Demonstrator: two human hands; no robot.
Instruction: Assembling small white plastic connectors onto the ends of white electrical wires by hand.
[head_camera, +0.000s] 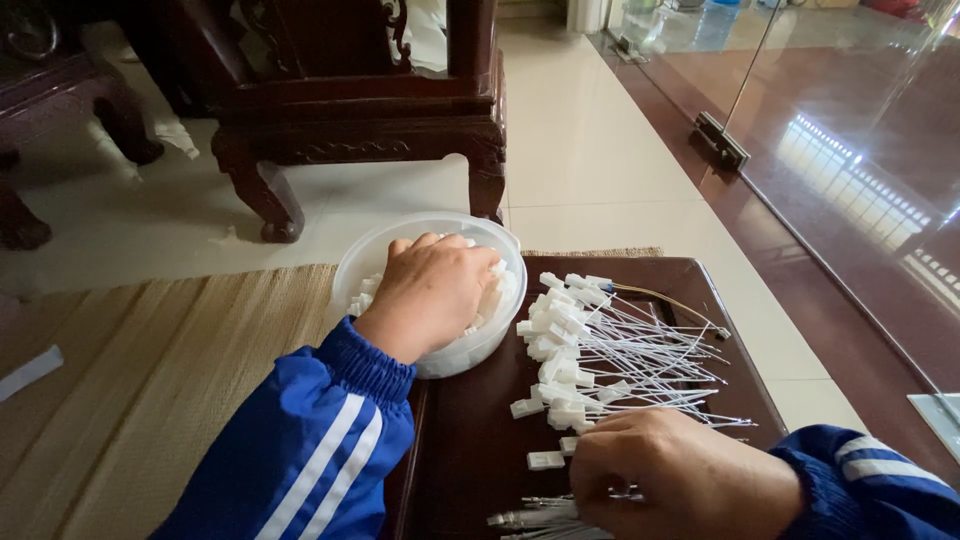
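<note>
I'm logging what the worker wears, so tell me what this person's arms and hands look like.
Both arms are covered by bright blue jacket sleeves. The left sleeve has two white stripes running along its length and a gathered, ribbed blue cuff at the wrist. The right sleeve shows the same white stripes. The left hand and right hand are bare: no gloves, and no rings or watch show.

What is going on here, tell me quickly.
A person in a blue jacket with white stripes sits at a dark wooden tray. The left hand reaches into a clear plastic bowl of small white plastic pieces. The right hand rests on the tray, closed over thin wire-like pins near its front edge. Between the hands lies a pile of white tags with thin wire tails. A woven mat lies to the left.
</note>
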